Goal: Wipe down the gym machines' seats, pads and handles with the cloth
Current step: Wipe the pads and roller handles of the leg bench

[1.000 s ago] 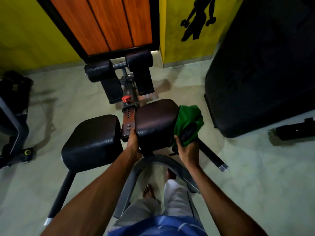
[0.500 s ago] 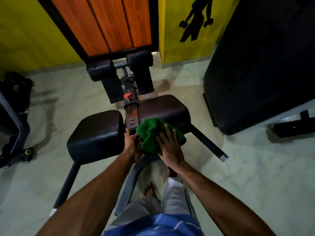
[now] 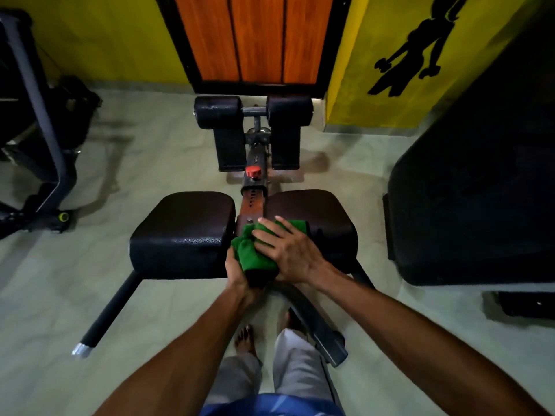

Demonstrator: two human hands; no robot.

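Right hand (image 3: 288, 250) flat, fingers spread; left hand (image 3: 236, 273) alongside, fingers hidden

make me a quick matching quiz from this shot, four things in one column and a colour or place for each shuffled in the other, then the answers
Column A
1. cloth
2. knob
3. roller pads
4. silhouette figure

Column B
a. black, painted on the yellow wall
b. green, pressed on the right pad under the right hand
c. red, on the centre bar
d. far end of the machine, by the orange panel

Pairs: 1-b, 2-c, 3-d, 4-a
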